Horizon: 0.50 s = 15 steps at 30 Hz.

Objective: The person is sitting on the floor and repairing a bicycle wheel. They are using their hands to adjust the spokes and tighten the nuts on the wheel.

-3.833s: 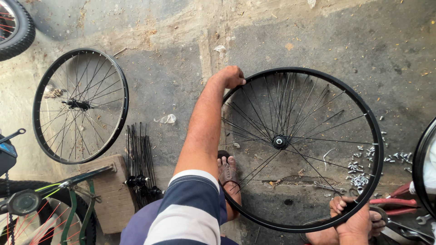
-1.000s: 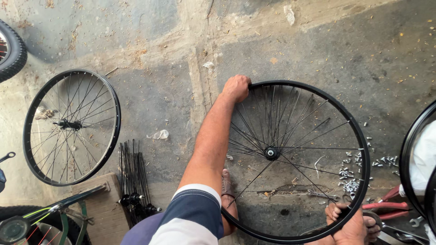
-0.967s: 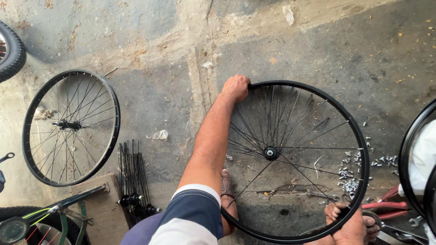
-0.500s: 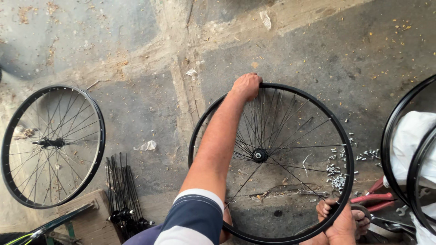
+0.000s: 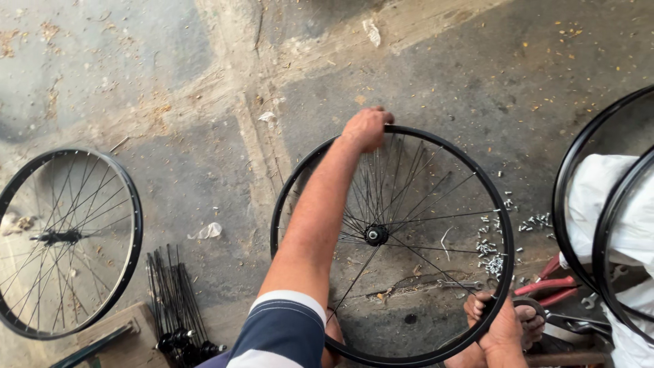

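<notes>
Rough concrete floor [image 5: 170,102], stained and strewn with sawdust, carries everything. Nearest, the right hand [image 5: 503,326] has its grip closed on the lower right of the black rim [image 5: 286,197], fingers curled over the edge. Just beside it lie red-handled pliers [image 5: 552,286] and a scatter of small silver nipples [image 5: 492,255], bright and easy to kick or roll out of reach if the wheel shifts. That wheel lies on the floor before the person, thin steel spokes [image 5: 422,219] fanning from a dark hub [image 5: 375,235]; some cross loosely, and a careless twist could, I judge, bend one or pop it from its seat. A bundle of loose black spokes [image 5: 170,293] lies to the left, beside a wooden block [image 5: 112,337]. Farther out, the left hand [image 5: 366,127] is wrapped around the rim's far edge. A finished spoked wheel [image 5: 68,238] lies at left; more black rims [image 5: 579,170] over white cloth [image 5: 599,197] sit at right.
</notes>
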Each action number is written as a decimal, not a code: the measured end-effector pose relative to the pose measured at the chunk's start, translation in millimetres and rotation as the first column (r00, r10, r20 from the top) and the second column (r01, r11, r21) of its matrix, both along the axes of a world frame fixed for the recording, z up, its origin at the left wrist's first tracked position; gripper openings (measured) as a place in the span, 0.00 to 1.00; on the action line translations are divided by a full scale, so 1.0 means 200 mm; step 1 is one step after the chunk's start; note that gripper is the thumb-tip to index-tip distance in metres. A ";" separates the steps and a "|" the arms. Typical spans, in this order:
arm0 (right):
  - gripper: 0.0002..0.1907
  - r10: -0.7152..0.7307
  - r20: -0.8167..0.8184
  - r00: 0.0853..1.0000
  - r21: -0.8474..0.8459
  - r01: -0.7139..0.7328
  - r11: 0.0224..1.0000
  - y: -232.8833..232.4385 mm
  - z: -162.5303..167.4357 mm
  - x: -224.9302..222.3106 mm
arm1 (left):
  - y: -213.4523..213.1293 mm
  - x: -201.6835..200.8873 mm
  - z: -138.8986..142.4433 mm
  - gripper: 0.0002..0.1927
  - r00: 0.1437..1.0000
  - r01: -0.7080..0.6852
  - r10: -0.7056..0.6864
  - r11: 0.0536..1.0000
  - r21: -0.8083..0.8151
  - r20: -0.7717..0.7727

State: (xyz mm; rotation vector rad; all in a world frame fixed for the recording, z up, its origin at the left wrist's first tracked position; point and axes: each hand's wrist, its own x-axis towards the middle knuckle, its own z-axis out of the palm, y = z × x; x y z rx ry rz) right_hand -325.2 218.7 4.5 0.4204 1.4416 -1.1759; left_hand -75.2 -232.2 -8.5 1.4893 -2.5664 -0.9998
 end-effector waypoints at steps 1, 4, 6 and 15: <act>0.34 0.010 0.008 1.000 0.007 -0.010 1.000 0.00 0.00 0.00 | 0.01 -0.05 0.02 0.20 1.000 0.025 -0.025 1.000 -0.013 0.017; 0.32 0.036 0.029 0.999 0.025 -0.037 0.999 0.02 -0.03 -0.02 | 0.03 -0.16 0.04 0.16 0.995 0.070 -0.068 0.997 -0.018 0.078; 0.31 0.037 0.036 0.999 0.027 -0.038 0.999 0.04 -0.06 -0.03 | 0.03 -0.19 0.04 0.15 0.989 0.070 -0.072 0.997 0.018 0.129; 0.34 0.057 0.047 0.997 0.002 -0.057 0.998 0.07 -0.11 -0.06 | 0.03 -0.21 -0.02 0.16 0.979 0.151 -0.139 0.986 -0.072 0.147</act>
